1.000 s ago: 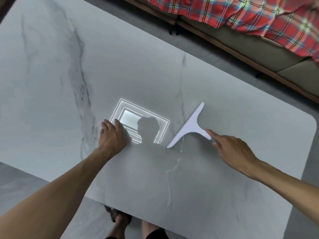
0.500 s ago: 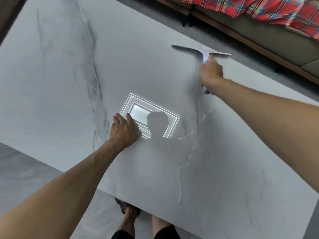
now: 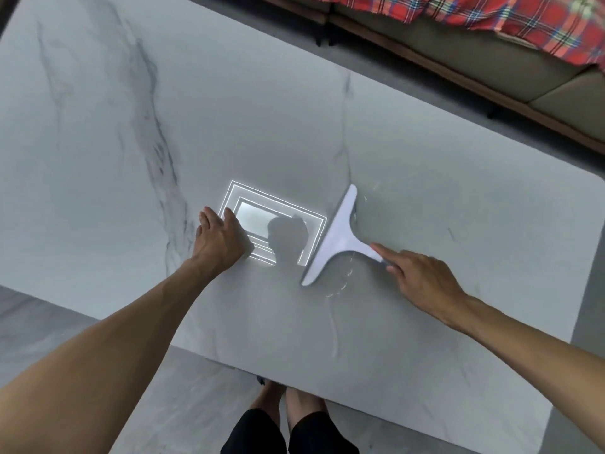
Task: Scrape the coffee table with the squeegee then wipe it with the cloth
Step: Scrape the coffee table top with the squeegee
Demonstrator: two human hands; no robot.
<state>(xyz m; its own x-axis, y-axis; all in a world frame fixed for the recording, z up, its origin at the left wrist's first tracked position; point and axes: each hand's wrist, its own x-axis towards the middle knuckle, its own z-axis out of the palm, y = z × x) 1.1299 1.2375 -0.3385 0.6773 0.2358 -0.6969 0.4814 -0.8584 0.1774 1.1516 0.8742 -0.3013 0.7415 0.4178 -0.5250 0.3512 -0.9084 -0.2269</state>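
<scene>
A white T-shaped squeegee (image 3: 334, 237) lies blade-down on the grey marble coffee table (image 3: 131, 158), its blade running diagonally near the table's middle. My right hand (image 3: 422, 283) grips its handle from the right, index finger stretched along it. Thin water streaks (image 3: 340, 286) trail below the blade. My left hand (image 3: 219, 240) rests flat on the tabletop to the left, fingers straight, beside a bright reflection of a ceiling light (image 3: 271, 224). No cloth is in view.
A sofa (image 3: 491, 70) with a red plaid blanket (image 3: 510, 21) runs along the far side, behind a strip of grey floor. The table's near edge crosses the lower frame; my feet (image 3: 288, 404) show below it.
The squeegee was at the table's far edge half a second ago; my right hand has pulled it back toward me to the middle. My left hand has stayed in place.
</scene>
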